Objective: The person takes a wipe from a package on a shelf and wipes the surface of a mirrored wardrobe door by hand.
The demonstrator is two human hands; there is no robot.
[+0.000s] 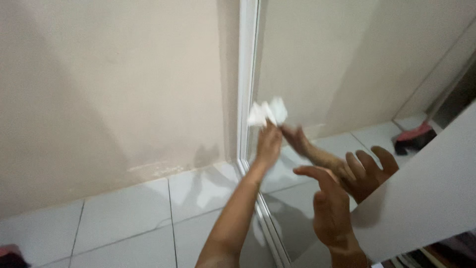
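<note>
My left hand (268, 144) reaches forward and grips a crumpled white tissue (267, 112), which it presses to a mirror (322, 59) close to the mirror's white left frame (246, 74). The tissue looks blurred by motion. My right hand (329, 211) is lower and to the right, fingers spread, with its fingertips on or just off the glass. Both hands are reflected in the mirror, the right one at about the centre right.
A beige wall (114, 84) stands to the left of the mirror over a white tiled floor (124, 223). A pale grey panel (431, 198) slants across the lower right. A red and dark object (414, 139) shows at the far right, and another dark red thing (10, 254) lies at the bottom left corner.
</note>
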